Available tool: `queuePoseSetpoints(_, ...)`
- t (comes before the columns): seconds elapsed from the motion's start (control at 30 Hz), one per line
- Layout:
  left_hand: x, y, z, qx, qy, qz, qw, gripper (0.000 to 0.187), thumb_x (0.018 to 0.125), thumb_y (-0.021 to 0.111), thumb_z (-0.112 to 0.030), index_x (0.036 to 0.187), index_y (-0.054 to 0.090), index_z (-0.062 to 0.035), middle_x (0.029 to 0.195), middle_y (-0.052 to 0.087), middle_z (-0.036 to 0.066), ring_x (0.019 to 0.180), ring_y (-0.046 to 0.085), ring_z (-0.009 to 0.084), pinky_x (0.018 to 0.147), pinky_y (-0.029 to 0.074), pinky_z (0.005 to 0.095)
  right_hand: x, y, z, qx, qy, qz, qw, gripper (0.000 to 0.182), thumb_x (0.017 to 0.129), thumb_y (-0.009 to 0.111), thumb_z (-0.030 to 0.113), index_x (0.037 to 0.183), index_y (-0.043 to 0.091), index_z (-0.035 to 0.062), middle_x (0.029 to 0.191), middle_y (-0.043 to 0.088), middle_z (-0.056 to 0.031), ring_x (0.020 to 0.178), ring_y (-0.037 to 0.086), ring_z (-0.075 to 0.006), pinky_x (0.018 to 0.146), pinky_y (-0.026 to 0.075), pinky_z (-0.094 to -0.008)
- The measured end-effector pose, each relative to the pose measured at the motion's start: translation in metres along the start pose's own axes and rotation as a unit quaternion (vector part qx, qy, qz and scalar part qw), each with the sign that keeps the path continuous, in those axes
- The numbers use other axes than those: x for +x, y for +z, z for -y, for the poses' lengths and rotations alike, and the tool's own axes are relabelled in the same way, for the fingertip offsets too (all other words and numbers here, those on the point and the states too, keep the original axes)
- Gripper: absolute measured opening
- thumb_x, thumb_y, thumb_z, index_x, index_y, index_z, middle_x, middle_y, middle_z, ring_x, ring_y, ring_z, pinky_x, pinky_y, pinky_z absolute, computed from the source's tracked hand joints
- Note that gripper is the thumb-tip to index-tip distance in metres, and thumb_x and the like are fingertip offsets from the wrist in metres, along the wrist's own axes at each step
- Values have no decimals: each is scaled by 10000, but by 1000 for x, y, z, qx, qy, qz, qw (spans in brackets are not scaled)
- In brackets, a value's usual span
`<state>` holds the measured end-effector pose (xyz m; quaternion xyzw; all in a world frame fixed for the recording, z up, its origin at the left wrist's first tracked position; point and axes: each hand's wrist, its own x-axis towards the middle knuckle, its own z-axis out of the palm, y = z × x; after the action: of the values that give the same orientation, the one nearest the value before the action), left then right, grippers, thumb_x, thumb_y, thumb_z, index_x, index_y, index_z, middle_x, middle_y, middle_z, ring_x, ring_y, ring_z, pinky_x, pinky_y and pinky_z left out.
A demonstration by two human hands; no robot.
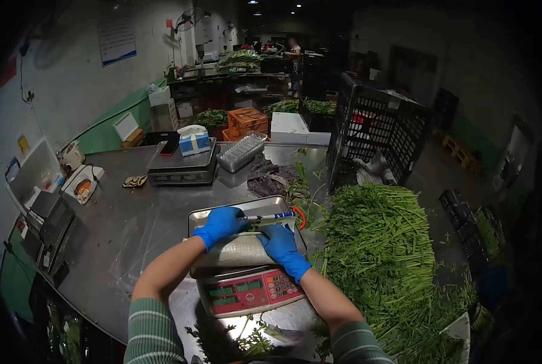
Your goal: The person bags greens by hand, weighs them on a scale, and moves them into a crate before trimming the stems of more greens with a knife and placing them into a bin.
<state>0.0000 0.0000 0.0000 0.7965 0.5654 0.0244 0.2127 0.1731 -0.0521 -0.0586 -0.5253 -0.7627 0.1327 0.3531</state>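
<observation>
Both my hands wear blue gloves and are at a metal tray point(199, 219) on a red digital scale point(247, 297). A pale, rounded bundle wrapped in plastic point(231, 252) lies across the tray. My left hand point(222, 224) curls over its far left side, fingers closed on a strip of printed plastic film point(277, 217). My right hand point(281, 247) has its fingers bent against the film and the bundle's right end. The fingertips are partly hidden. A curved orange-red handle point(301, 217) sticks out at the tray's right edge.
A large heap of leafy green stalks point(380, 249) covers the table's right side. Behind stand a black crate point(374, 130), a dark cloth point(271, 176), clear plastic trays point(242, 153) and another scale point(183, 173) bearing a tissue pack point(194, 141). A person point(294, 64) stands far back.
</observation>
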Motion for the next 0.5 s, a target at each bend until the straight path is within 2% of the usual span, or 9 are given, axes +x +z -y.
queuePoseSetpoints(0.07, -38, -7, 4, 10, 28, 33, 999, 586, 673, 627, -476, 1107, 526, -96, 1029, 555, 207, 921, 543, 343, 782, 443, 383, 4, 15, 6, 60, -3, -25, 998, 199, 707, 617, 180, 861, 625, 55, 842, 602, -147, 791, 557, -312, 725, 430, -377)
queuePoseSetpoints(0.13, -59, 14, -22, 58, 153, -101, 981, 700, 586, 678, -509, 1095, 519, -55, 1019, 550, 207, 917, 533, 354, 768, 445, 400, 3, 2, -15, 44, -62, -63, 995, 181, 698, 622, 169, 838, 628, 55, 810, 602, -139, 767, 559, -306, 705, 433, -373)
queuePoseSetpoints(0.17, -67, 21, -23, 89, 123, -99, 984, 765, 509, 726, -496, 1078, 510, -32, 1000, 548, 208, 910, 527, 366, 768, 440, 415, -1, 8, -15, 45, -111, -97, 988, 162, 689, 628, 158, 814, 632, 55, 778, 602, -130, 742, 561, -300, 685, 435, -369)
queuePoseSetpoints(0.27, -69, 40, -23, 44, 115, -132, 984, 718, 517, 741, -433, 1069, 499, -42, 965, 552, 188, 899, 532, 353, 750, 441, 421, -14, -10, -4, -64, -66, -124, 988, 329, 652, 651, 194, 956, 580, 90, 968, 511, -105, 939, 461, -277, 836, 359, -412)
queuePoseSetpoints(0.33, -79, 44, -26, 46, 123, -137, 982, 617, 563, 729, -355, 1040, 493, -43, 956, 550, 167, 898, 534, 334, 730, 443, 417, -19, -34, 25, -173, -159, -213, 948, 381, 656, 648, 200, 1008, 548, 94, 1033, 473, -110, 944, 435, -264, 862, 327, -421)
queuePoseSetpoints(0.4, -105, 40, -17, 39, 165, -156, 973, 536, 615, 702, -296, 1039, 480, -54, 935, 547, 149, 878, 543, 319, 710, 443, 411, -22, -51, 39, -147, -220, -86, 960, 342, 668, 644, 220, 972, 570, 82, 977, 513, -109, 917, 461, -263, 844, 346, -399)
queuePoseSetpoints(0.43, -129, 42, -11, 28, 129, -152, 980, 536, 615, 702, -296, 1039, 480, -54, 935, 547, 149, 878, 543, 319, 710, 443, 411, -27, -56, 40, -97, -242, -56, 964, 313, 671, 644, 193, 952, 579, 72, 932, 531, -104, 879, 482, -264, 823, 363, -385)
queuePoseSetpoints(0.47, -149, 40, -7, -21, 152, -190, 970, 531, 624, 698, -286, 1050, 475, -62, 925, 546, 146, 859, 546, 322, 707, 444, 407, -29, -59, 46, -54, -258, -33, 964, 283, 674, 644, 166, 932, 589, 62, 888, 548, -99, 841, 503, -265, 802, 381, -371)
queuePoseSetpoints(0.5, -163, 38, 1, -64, 181, -232, 954, 525, 633, 694, -276, 1060, 470, -69, 916, 545, 144, 840, 549, 325, 704, 445, 403, -32, -60, 66, 14, -243, -85, 966, 249, 679, 638, 124, 914, 594, 54, 849, 557, -94, 809, 518, -265, 772, 397, -358)
